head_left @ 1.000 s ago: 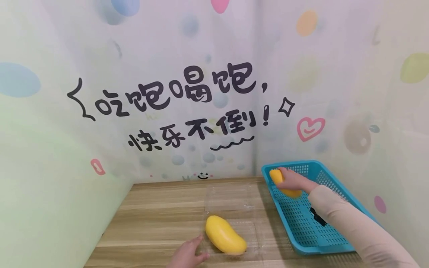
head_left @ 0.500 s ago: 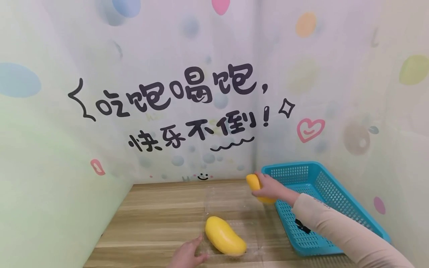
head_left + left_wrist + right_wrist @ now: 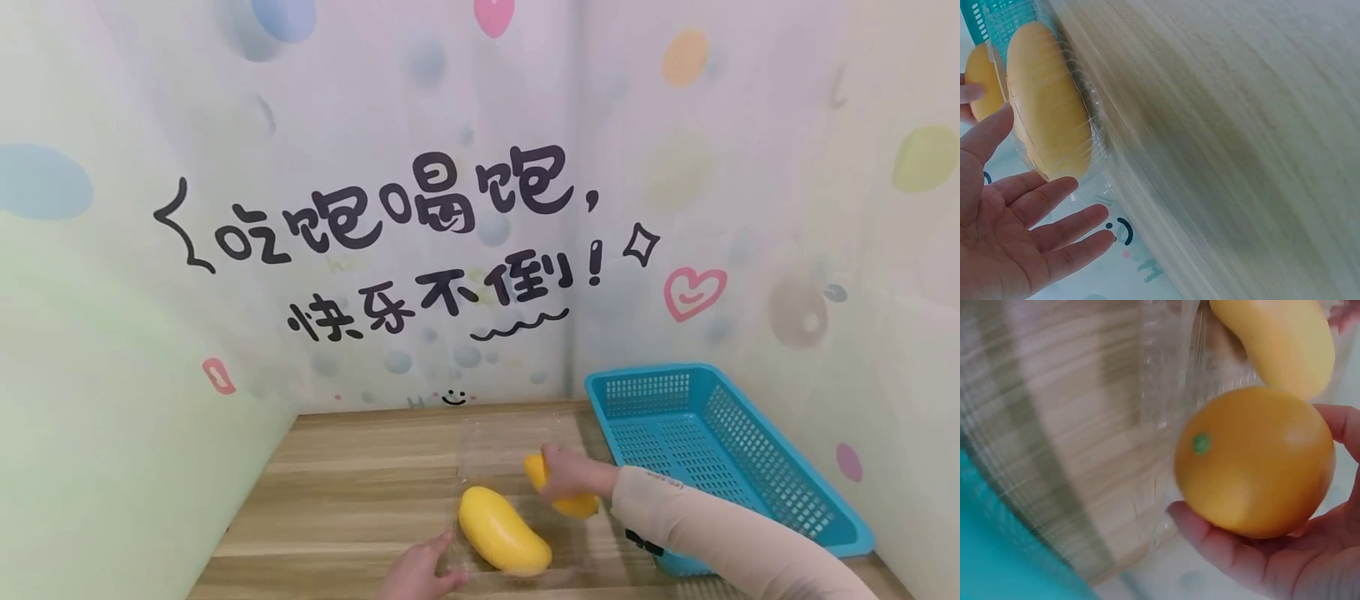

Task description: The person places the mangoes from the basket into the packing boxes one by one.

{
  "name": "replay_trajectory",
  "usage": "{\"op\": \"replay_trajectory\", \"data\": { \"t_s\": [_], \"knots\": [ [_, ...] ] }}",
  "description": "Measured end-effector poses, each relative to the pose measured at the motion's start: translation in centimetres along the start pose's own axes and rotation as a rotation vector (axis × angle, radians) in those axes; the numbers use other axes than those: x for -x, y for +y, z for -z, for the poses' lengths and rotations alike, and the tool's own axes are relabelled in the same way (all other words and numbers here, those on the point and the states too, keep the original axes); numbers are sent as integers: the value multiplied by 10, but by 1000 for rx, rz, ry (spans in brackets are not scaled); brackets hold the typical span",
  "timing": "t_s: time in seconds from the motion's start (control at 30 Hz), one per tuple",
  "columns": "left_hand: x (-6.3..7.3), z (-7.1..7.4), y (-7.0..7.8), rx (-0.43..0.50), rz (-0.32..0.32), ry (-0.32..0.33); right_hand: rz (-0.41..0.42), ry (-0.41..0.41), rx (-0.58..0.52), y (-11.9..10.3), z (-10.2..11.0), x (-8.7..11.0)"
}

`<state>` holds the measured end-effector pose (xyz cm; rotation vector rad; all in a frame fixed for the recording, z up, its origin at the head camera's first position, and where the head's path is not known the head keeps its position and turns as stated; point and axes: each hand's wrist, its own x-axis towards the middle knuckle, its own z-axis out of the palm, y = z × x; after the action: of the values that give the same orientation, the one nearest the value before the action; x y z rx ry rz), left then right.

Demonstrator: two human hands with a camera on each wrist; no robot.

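A yellow mango [image 3: 501, 533] lies in one half of an open clear plastic clamshell box [image 3: 498, 450] on the table. My right hand [image 3: 573, 473] grips a second, more orange mango [image 3: 1254, 462], fingers and thumb curled round its sides. A green stem spot shows on its end in the right wrist view. This held mango hangs over the box's right side, close beside the first one. At the box's near left edge is my left hand [image 3: 416, 571]. The left wrist view shows its fingers [image 3: 1082, 228] spread and relaxed, with nothing in the palm.
A blue perforated plastic basket [image 3: 780, 458] stands to the right of the box, against the right wall, partly covered by my right sleeve [image 3: 697, 521]. The wood-grain table [image 3: 345, 492] extends left of the box. A printed wall covering [image 3: 420, 358] closes off the back.
My right hand has carried the orange mango out from over the basket, left and toward me, to the box. The left hand and the mango in the box have stayed put.
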<state>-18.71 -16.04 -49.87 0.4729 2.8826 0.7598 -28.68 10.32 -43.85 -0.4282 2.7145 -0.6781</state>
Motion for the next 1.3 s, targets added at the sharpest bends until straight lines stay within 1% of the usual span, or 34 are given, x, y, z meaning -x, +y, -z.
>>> {"op": "replay_trajectory", "data": {
  "t_s": [0.13,0.27,0.37,0.5,0.6,0.67,0.9,1.03,1.3],
  "knots": [
    [-1,-1,0,-14,-3,-1,8,0,81,-2,-14,-4],
    [-1,-1,-1,-23,-6,-5,0,4,80,-10,-18,-1],
    [-2,0,0,-22,-7,-12,-36,1,59,-18,-19,2],
    [-2,1,0,-8,-8,-20,-94,5,64,-24,-26,-3],
    [-1,1,0,-1,-12,-16,-116,17,59,-25,-31,-7],
    [-1,0,0,2,-14,-12,-117,21,59,-25,-33,-8],
    [-2,0,1,-11,-21,-9,-74,19,157,-20,-40,-12],
    [-2,1,1,-11,-20,-17,-68,13,194,-15,-43,-13],
    [-1,1,1,-7,-14,-9,-83,-22,132,-17,-39,-12]
  ]
}}
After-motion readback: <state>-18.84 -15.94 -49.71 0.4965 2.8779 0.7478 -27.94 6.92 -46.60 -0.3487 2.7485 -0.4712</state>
